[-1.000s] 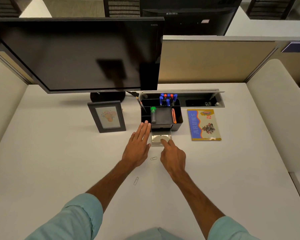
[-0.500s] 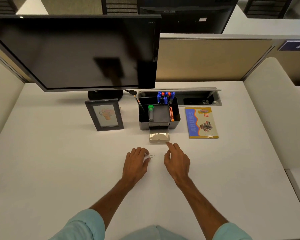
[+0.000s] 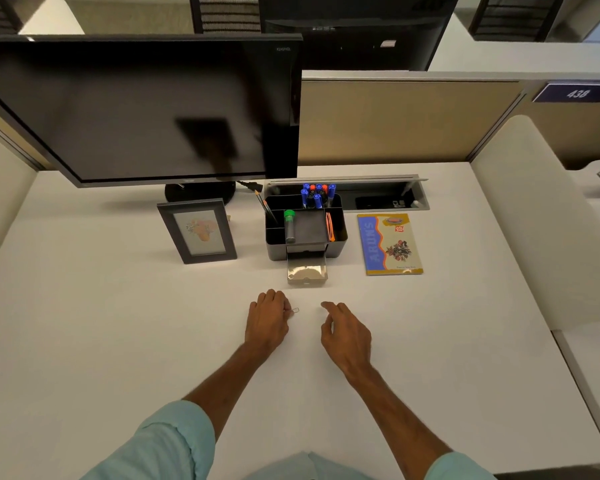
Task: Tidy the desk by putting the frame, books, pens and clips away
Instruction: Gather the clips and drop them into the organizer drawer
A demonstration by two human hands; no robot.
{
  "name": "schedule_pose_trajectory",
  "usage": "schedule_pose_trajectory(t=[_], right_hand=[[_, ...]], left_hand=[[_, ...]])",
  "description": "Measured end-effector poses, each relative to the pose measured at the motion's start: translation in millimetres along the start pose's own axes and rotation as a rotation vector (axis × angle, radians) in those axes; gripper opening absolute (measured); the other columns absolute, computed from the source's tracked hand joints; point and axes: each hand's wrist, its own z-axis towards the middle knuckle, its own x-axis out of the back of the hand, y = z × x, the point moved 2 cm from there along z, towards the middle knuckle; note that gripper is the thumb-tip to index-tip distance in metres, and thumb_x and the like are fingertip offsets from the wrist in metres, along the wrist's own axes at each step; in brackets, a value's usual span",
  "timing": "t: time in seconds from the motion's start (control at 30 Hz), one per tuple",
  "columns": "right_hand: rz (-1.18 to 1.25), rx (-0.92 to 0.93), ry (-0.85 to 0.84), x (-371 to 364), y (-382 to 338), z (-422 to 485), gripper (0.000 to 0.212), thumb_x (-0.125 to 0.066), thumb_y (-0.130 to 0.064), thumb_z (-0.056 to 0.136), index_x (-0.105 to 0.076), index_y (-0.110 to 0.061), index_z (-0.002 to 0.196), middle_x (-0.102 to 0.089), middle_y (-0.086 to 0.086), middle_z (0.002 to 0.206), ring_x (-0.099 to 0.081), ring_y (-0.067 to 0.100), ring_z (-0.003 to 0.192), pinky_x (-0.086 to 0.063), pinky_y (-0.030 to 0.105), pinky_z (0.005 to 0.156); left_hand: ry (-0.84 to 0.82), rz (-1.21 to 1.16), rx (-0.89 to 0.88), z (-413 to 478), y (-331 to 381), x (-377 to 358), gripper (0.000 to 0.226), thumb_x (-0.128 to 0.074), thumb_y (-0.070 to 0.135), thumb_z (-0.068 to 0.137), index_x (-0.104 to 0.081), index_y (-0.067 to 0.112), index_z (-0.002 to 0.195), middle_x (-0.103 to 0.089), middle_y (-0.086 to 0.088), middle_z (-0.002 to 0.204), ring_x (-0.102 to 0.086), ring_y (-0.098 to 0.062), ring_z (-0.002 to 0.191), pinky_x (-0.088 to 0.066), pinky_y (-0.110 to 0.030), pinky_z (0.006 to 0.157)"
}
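The left hand (image 3: 267, 320) pinches a paper clip (image 3: 294, 310) in curled fingertips, low by the desk (image 3: 118, 341). The right hand (image 3: 347, 332) hovers beside it, fingers loose and holding nothing. Just beyond them the organizer's (image 3: 338, 233) drawer (image 3: 306, 271) stands open, with the frame (image 3: 198, 232) left, the book (image 3: 388, 244) right and the pens (image 3: 317, 195) behind.

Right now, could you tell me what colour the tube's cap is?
The cap is green; head view.

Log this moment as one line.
left grip: pinches paper clip | right grip: open, holds nothing | organiser drawer: open | frame, book: on desk
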Motion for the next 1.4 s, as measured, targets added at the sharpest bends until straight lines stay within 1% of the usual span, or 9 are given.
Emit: schedule_pose_trajectory(t=[0.07, 0.27, 0.43, 0.53, 0.67, 0.8, 0.97, 1.17, 1.4], right_hand=[[0.003, 0.024, -0.017, -1, -3, 2, 0.040, -0.054, -0.025, 0.107, -0.058, -0.026, 0.146, -0.067, -0.003, 0.134, -0.068, 0.016, 0.113, -0.057, 0.028, 0.096], [0.131, 0.092, -0.065, -2, -23, 8, 0.035, -0.057, -0.024, 0.105, -0.062, -0.028, 0.139, -0.068, -0.010, 0.126, -0.068, 0.014, 0.108, -0.054, 0.027, 0.087], [0.248, -0.024, -0.065, -1, -32, 19, 0.012, -0.061, -0.030, 0.104, -0.072, -0.026, 0.109, -0.074, -0.011, 0.107, -0.069, 0.012, 0.091, -0.051, 0.027, 0.073], [0.354, -0.099, -0.043, 1, -34, 27, 0.010, -0.067, -0.032, 0.101, -0.074, -0.025, 0.101, -0.076, -0.010, 0.101, -0.067, 0.010, 0.087, -0.047, 0.023, 0.069], [0.421, -0.181, 0.055, 14, -39, 46, 0.010, -0.068, -0.029, 0.100, -0.075, -0.021, 0.102, -0.076, -0.006, 0.100, -0.070, 0.015, 0.091, -0.050, 0.024, 0.072], [0.307, -0.189, 0.153, 30, -49, 76, 0.014, -0.062, -0.027, 0.102, -0.073, -0.019, 0.105, -0.076, -0.001, 0.100, -0.069, 0.018, 0.087, -0.049, 0.025, 0.071], [0.064, -0.092, 0.044, 32, -67, 108, 0.019, -0.063, -0.024, 0.101, -0.077, -0.020, 0.112, -0.078, 0.003, 0.106, -0.072, 0.025, 0.098, -0.058, 0.033, 0.076], [-0.029, -0.117, -0.075, 17, -76, 120, 0.020, -0.063, -0.024, 0.101, -0.078, -0.018, 0.114, -0.077, 0.006, 0.112, -0.071, 0.027, 0.104, -0.061, 0.038, 0.083], [0.080, -0.140, 0.050, 19, -70, 106, 0.021, -0.061, -0.019, 0.100, -0.078, -0.021, 0.111, -0.076, 0.005, 0.105, -0.071, 0.028, 0.098, -0.054, 0.032, 0.074]], left_hand=[[-0.031, -0.028, -0.021, -1, 2, 0, 0.016, -0.054, 0.023, 0.108, -0.060, 0.016, 0.121, -0.063, -0.002, 0.122, -0.055, -0.018, 0.109, -0.048, -0.031, 0.095], [-0.035, -0.250, -0.093, -13, 5, 4, 0.010, -0.055, 0.014, 0.107, -0.063, 0.013, 0.111, -0.070, -0.003, 0.112, -0.060, -0.018, 0.099, -0.054, -0.034, 0.090], [0.071, -0.411, -0.070, -12, 8, 15, 0.009, -0.059, 0.017, 0.106, -0.066, 0.014, 0.111, -0.071, 0.001, 0.107, -0.063, -0.016, 0.097, -0.056, -0.036, 0.090], [0.105, -0.441, -0.064, -7, 6, 20, 0.011, -0.060, 0.023, 0.106, -0.066, 0.016, 0.112, -0.071, 0.003, 0.108, -0.063, -0.015, 0.098, -0.057, -0.036, 0.090], [0.167, -0.409, -0.022, -3, 2, 23, 0.023, -0.054, 0.031, 0.109, -0.063, 0.021, 0.127, -0.067, 0.004, 0.126, -0.060, -0.012, 0.114, -0.053, -0.031, 0.101], [0.188, -0.266, -0.020, -3, -11, 23, 0.029, -0.051, 0.030, 0.109, -0.058, 0.025, 0.136, -0.059, 0.005, 0.141, -0.054, -0.014, 0.129, -0.042, -0.030, 0.112], [0.159, -0.165, -0.070, -6, -28, 21, 0.030, -0.052, 0.029, 0.108, -0.056, 0.026, 0.137, -0.057, 0.006, 0.143, -0.052, -0.013, 0.133, -0.037, -0.028, 0.116], [0.147, -0.137, -0.071, -11, -49, 22, 0.030, -0.052, 0.027, 0.108, -0.058, 0.024, 0.137, -0.055, 0.005, 0.145, -0.050, -0.014, 0.135, -0.037, -0.030, 0.118], [0.138, -0.115, -0.050, -24, -57, 22, 0.032, -0.053, 0.023, 0.107, -0.058, 0.022, 0.138, -0.055, 0.004, 0.145, -0.047, -0.015, 0.137, -0.039, -0.031, 0.117]])
